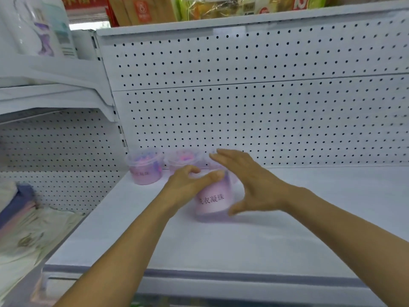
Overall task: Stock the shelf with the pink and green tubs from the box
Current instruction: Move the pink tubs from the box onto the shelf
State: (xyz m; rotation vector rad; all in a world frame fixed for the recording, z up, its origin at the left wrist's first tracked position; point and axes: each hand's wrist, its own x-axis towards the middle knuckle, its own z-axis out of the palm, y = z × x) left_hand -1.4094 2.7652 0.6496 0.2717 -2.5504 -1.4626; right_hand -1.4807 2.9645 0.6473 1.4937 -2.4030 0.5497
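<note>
Your left hand (pixel 188 185) grips the front tub (pixel 212 199) mid-shelf (pixel 309 218); your right hand (pixel 250 182) hovers open at its 3 o'clock. Pushing back carelessly could topple the tubs (pixel 145 167) at 11 o'clock.

Single head-worn wide-angle view, looking forward and down, close onto white shelf (pixel 221 240), pegboard back (pixel 265 107)

Four pink tubs (pixel 213 199), two hands (pixel 190 185)
</note>
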